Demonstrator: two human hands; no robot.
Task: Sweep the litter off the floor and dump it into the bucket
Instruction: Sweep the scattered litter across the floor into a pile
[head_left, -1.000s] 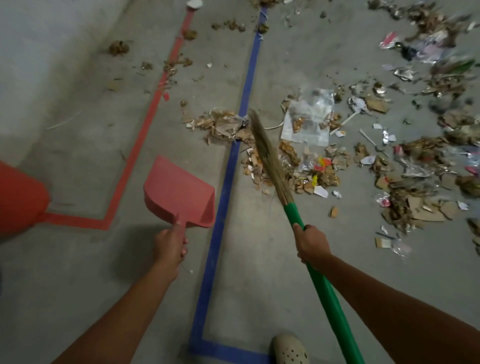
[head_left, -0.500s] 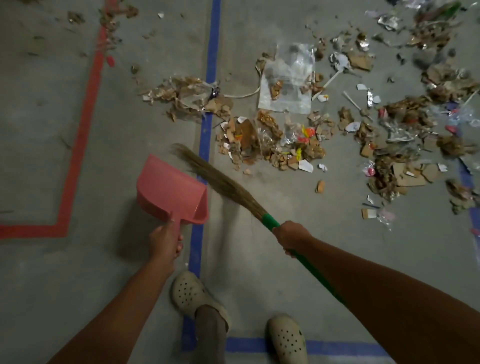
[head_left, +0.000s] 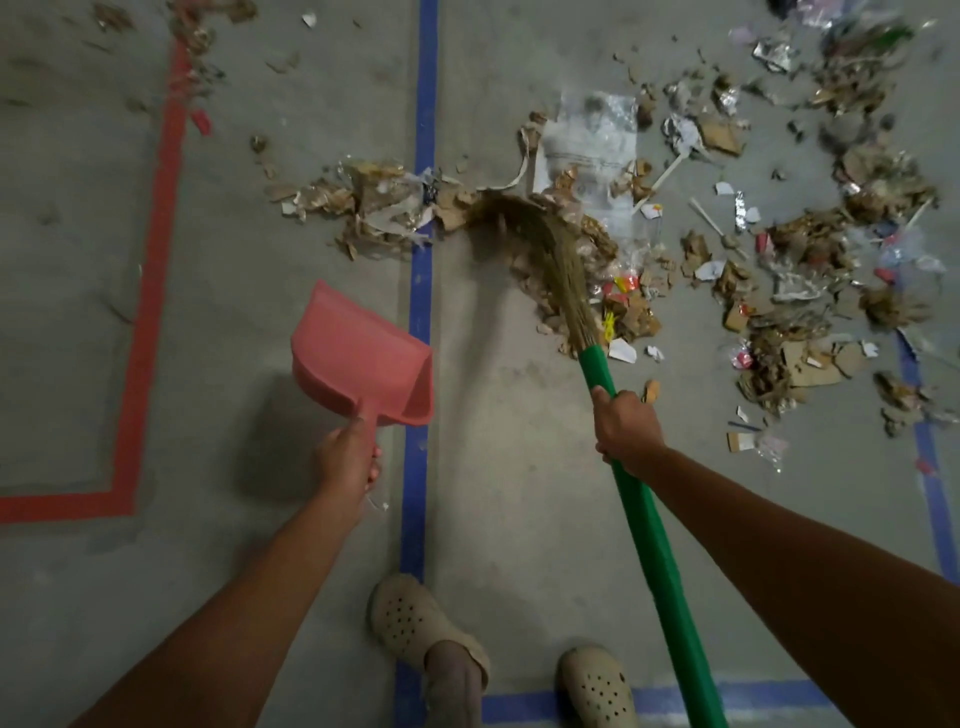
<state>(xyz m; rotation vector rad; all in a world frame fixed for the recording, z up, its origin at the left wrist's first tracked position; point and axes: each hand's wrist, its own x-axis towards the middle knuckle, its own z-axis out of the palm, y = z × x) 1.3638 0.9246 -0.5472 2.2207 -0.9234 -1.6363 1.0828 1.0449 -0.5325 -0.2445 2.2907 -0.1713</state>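
Observation:
My left hand (head_left: 347, 457) grips the handle of a pink dustpan (head_left: 358, 353), held above the grey floor just left of the blue tape line. My right hand (head_left: 626, 426) holds the green handle of a straw broom (head_left: 540, 249). The blurred bristles bend leftward into a heap of litter (head_left: 623, 291): cardboard scraps, paper bits and a clear plastic bag (head_left: 592, 150). A smaller pile of litter (head_left: 363, 202) lies across the blue line. The bucket is out of view.
A blue tape line (head_left: 423, 291) runs up the floor and a red tape line (head_left: 150, 291) lies to its left. More scattered litter (head_left: 831, 249) covers the right side. My feet in beige clogs (head_left: 415, 623) stand at the bottom.
The broom head has swung from beside the dustpan on the blue line rightward and forward into the litter heap. The dustpan has stayed put in my left hand.

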